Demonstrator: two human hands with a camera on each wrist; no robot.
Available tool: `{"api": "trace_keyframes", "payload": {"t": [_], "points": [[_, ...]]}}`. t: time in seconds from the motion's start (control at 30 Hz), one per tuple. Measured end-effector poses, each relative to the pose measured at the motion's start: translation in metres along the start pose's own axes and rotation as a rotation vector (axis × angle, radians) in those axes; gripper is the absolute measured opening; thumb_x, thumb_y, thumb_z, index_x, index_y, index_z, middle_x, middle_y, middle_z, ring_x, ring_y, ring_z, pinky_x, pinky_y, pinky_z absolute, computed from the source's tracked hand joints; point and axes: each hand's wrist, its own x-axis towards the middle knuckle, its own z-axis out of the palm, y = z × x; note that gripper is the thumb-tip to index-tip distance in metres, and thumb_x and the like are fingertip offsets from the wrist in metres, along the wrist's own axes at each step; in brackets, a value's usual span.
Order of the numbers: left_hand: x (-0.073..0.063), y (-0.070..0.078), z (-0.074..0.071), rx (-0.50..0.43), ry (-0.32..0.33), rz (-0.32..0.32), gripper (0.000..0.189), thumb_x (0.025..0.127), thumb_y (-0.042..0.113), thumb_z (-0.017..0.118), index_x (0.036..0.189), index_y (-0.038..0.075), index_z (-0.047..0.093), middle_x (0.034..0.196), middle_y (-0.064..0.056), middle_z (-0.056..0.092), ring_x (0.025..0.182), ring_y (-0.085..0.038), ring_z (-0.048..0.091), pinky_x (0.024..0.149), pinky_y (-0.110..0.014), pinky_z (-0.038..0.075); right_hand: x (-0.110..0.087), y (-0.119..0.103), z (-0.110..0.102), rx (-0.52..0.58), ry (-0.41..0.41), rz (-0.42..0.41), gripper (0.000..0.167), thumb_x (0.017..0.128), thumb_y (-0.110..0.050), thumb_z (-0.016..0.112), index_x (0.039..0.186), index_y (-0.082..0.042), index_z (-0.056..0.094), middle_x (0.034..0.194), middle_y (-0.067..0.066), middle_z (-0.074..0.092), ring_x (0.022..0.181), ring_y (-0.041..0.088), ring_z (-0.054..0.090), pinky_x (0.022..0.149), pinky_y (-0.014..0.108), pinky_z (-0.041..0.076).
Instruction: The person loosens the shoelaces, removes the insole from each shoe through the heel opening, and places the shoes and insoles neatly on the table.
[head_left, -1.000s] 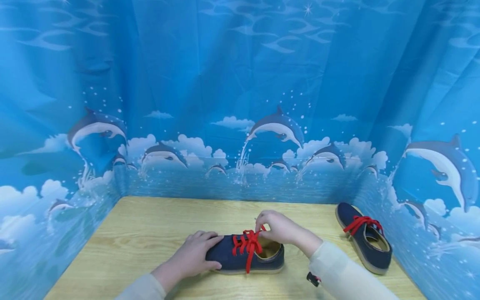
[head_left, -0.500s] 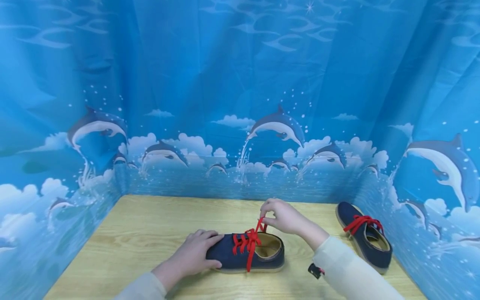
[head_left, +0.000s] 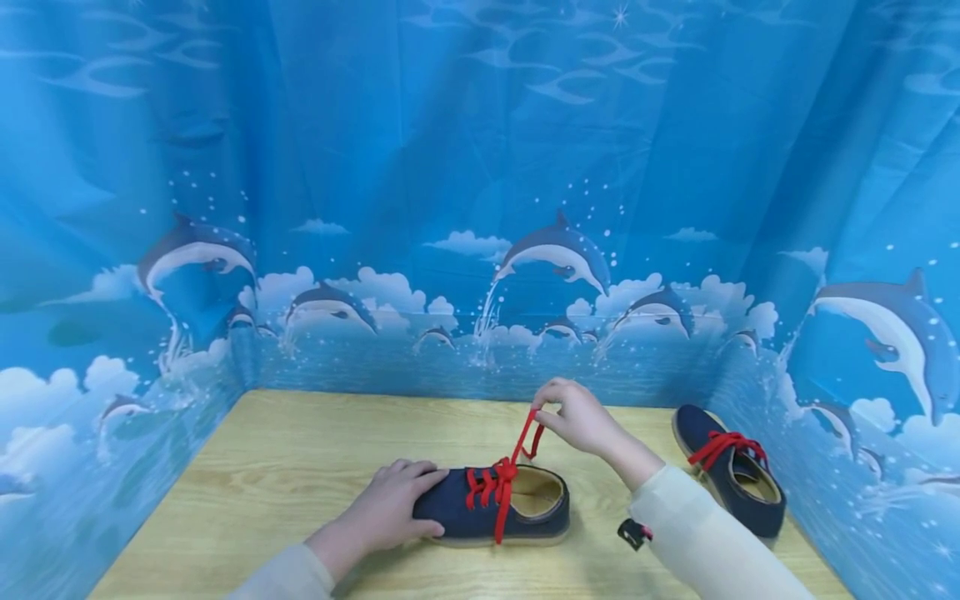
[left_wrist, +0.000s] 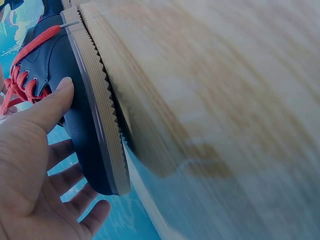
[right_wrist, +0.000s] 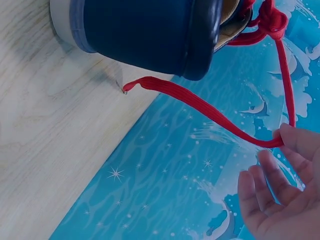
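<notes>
Crosswise on the wooden worktop (head_left: 300, 433) lies a navy shoe (head_left: 480, 527), its toe held leftward between the thumb and fingers of the left hand (head_left: 392, 505). Below and left of the right hand (head_left: 576, 419) sits the knot (head_left: 507, 472); that hand pinches the red lace (head_left: 523, 436) rising from it. A dolphin-print curtain (head_left: 420, 167) surrounds the worktop.

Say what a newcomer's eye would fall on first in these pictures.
Probably the blue dolphin-print backdrop, which fills most of the head view behind the wooden table. Next, the bright red lace, stretched from the navy shoe to the pinching right hand, while the left hand holds the shoe's toe. Then the matching second shoe, off at the table's right.
</notes>
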Motion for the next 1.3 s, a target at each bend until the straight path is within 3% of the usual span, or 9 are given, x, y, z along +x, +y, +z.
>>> {"api": "trace_keyframes", "payload": {"t": [0.37, 0.7, 1.0, 1.3], "points": [[0.000, 0.000, 0.000, -0.002, 0.003, 0.003, 0.080, 0.080, 0.059, 0.076, 0.147, 0.022, 0.053, 0.143, -0.005, 0.054, 0.127, -0.031, 0.049, 0.105, -0.058, 0.039, 0.007, 0.010, 0.000, 0.017, 0.055, 0.074, 0.007, 0.095, -0.015, 0.071, 0.093, -0.018, 0.076, 0.111, 0.003, 0.066, 0.108, 0.028, 0.061, 0.086, 0.047, 0.055], [0.000, 0.001, -0.001, -0.003, 0.002, 0.004, 0.080, 0.081, 0.060, 0.075, 0.147, 0.022, 0.053, 0.143, -0.005, 0.054, 0.127, -0.031, 0.049, 0.105, -0.058, 0.039, 0.011, 0.026, 0.013, 0.027, 0.011, 0.135, 0.005, 0.095, -0.017, 0.070, 0.092, -0.017, 0.075, 0.111, 0.004, 0.065, 0.109, 0.030, 0.060, 0.092, 0.051, 0.051], [0.000, 0.000, 0.001, 0.000, -0.002, 0.004, 0.080, 0.081, 0.061, 0.074, 0.147, 0.023, 0.053, 0.143, -0.004, 0.054, 0.127, -0.030, 0.049, 0.104, -0.057, 0.040, 0.012, 0.047, 0.028, -0.023, -0.023, 0.180, 0.004, 0.090, -0.012, 0.075, 0.094, -0.011, 0.074, 0.106, 0.006, 0.065, 0.102, 0.031, 0.061, 0.086, 0.048, 0.052], [0.000, -0.002, 0.001, -0.008, 0.002, 0.006, 0.080, 0.080, 0.061, 0.075, 0.147, 0.022, 0.053, 0.143, -0.004, 0.054, 0.127, -0.030, 0.049, 0.105, -0.057, 0.039, 0.009, 0.045, 0.023, -0.045, -0.025, 0.170, 0.004, 0.090, -0.013, 0.075, 0.094, -0.012, 0.075, 0.107, 0.006, 0.066, 0.102, 0.028, 0.061, 0.088, 0.048, 0.053]]}}
